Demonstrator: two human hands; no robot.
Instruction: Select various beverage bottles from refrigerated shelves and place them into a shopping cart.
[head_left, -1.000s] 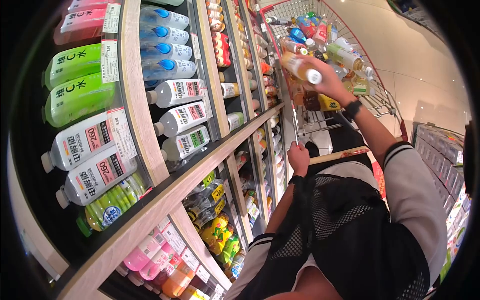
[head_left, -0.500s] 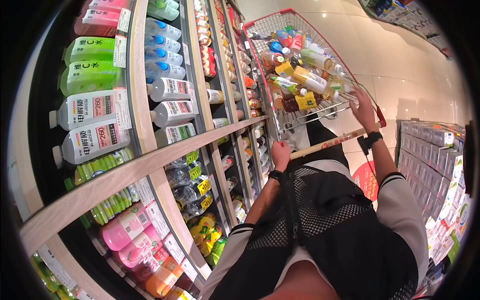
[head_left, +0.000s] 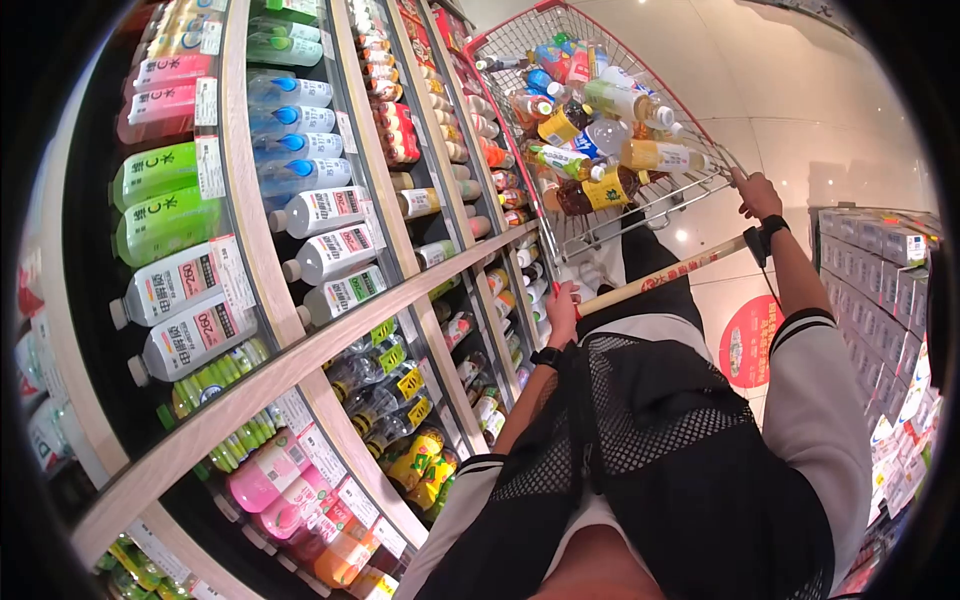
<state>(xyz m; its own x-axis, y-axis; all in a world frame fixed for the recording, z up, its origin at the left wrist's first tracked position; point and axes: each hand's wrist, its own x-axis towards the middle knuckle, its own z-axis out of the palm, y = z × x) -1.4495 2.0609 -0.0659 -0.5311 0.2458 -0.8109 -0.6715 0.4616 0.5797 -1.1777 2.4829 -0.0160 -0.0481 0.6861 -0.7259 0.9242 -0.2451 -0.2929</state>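
A wire shopping cart point(head_left: 518, 22) with a red rim stands before me, piled with drink bottles. My left hand point(head_left: 563, 312) is closed around the left end of the cart's pale handle point(head_left: 660, 277). Up on the right, my right hand point(head_left: 757, 195) grips the wire side of the cart, its fingers curled over the edge. Nearest to it inside lies a bottle of pale yellow drink point(head_left: 660, 155), tilted on its side. A dark brown bottle with a yellow label point(head_left: 605, 190) rests lower in the pile, beside a green-labelled bottle point(head_left: 560, 160).
Wooden-edged shelves point(head_left: 300, 350) full of bottled drinks run close along my left. Stacked cartons point(head_left: 870, 270) stand on the right. A round red floor sticker point(head_left: 748, 342) lies on the shiny tiles beside me.
My right hand has moved from above the basket, fingers spread, to a grip on the cart's right side. The pale yellow bottle has shifted right, uncovering a clear bottle with a blue label.
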